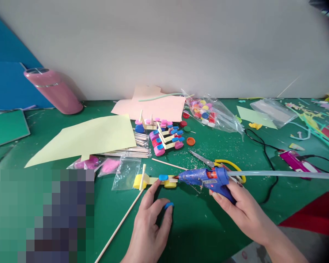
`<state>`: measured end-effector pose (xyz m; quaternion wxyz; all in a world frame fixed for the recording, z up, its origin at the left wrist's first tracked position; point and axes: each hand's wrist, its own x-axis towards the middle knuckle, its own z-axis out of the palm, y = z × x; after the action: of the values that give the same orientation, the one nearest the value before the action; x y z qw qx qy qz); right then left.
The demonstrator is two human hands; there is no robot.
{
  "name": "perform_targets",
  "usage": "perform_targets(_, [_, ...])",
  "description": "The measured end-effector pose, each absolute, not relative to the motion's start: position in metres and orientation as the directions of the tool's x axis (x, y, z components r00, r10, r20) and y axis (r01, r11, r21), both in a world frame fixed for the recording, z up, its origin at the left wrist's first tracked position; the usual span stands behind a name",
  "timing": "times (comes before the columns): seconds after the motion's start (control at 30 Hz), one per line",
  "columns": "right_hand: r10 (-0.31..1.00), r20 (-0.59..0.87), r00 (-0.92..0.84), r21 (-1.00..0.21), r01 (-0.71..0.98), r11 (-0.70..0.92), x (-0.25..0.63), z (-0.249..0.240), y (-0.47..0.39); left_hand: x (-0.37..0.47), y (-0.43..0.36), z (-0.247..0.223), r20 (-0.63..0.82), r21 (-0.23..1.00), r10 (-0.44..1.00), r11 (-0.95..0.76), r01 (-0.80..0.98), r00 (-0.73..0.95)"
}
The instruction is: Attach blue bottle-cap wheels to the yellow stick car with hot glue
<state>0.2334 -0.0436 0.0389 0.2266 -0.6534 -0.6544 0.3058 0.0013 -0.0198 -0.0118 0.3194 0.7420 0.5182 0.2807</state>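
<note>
My right hand is wrapped round the handle of a blue hot glue gun, a translucent glue stick jutting from its back. The gun's nozzle points left, at the end of a small craft piece made of a flat stick and yellow round parts. A blue oval piece sits on that stick, and the index fingertip of my left hand touches near it. Between thumb and another finger my left hand pinches a second blue oval piece. A long wooden rod lies beside the yellow parts.
Behind are several similar finished-looking colourful pieces, a pale yellow sheet and a bag of coloured caps. Scissors lie just past the gun. A black cord runs at right; a pink tumbler leans at left.
</note>
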Motion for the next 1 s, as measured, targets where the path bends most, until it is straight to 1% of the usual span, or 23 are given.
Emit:
perform_targets(0.13, [0.991, -0.129, -0.026, -0.684, 0.726, -0.069, 0.237, 0.038, -0.044, 0.001, -0.019, -0.012, 0.093, 0.758, 0.944, -0.273, 0.592, 0.316])
perform_targets(0.37, [0.989, -0.150, -0.002, -0.685, 0.721, -0.102, 0.244, 0.038, -0.050, 0.003, -0.019, -0.010, 0.060, 0.779, 0.951, -0.235, 0.581, 0.304])
perform_targets(0.77, [0.988, -0.146, -0.053, -0.700, 0.711, -0.065, 0.238, 0.043, -0.051, 0.003, -0.020, -0.012, 0.062, 0.791, 0.954, -0.227, 0.569, 0.293])
perform_targets(1.0, [0.990, -0.140, -0.031, -0.690, 0.720, -0.075, 0.240, 0.048, -0.053, 0.003, -0.021, -0.014, 0.070, 0.796, 0.955, -0.227, 0.561, 0.287])
